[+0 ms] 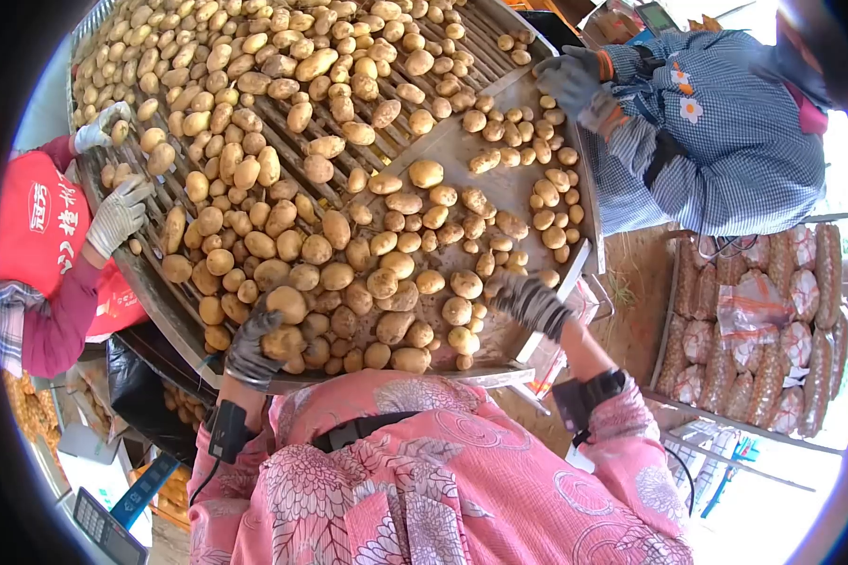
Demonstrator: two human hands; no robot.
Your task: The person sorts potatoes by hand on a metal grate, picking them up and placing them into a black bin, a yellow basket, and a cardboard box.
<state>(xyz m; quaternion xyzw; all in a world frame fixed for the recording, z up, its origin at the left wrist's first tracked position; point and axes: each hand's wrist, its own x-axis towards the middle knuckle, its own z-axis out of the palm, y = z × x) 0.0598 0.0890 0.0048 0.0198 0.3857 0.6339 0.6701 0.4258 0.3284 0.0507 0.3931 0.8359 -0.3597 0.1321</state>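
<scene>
My left hand (253,350), in a striped grey glove, is at the near left of the sorting table. Its fingers are closed round a potato (283,343), with another large potato (286,303) right above it against the fingertips. Over the metal part of the table (528,353), near its right side, is my right hand (530,303) in a similar glove. Its fingers reach left and look apart, with nothing visible in them. Just left of those fingers lie several loose potatoes (465,284). The palm sides of both hands are hidden.
Potatoes (198,56) cover the slatted rollers (297,174). A co-worker in red (38,212) stands at the left, gloved hands on the table edge. Another, in a checked blue smock (725,132), is at the far right. Filled net sacks (754,330) are stacked right; a scale (108,527) stands lower left.
</scene>
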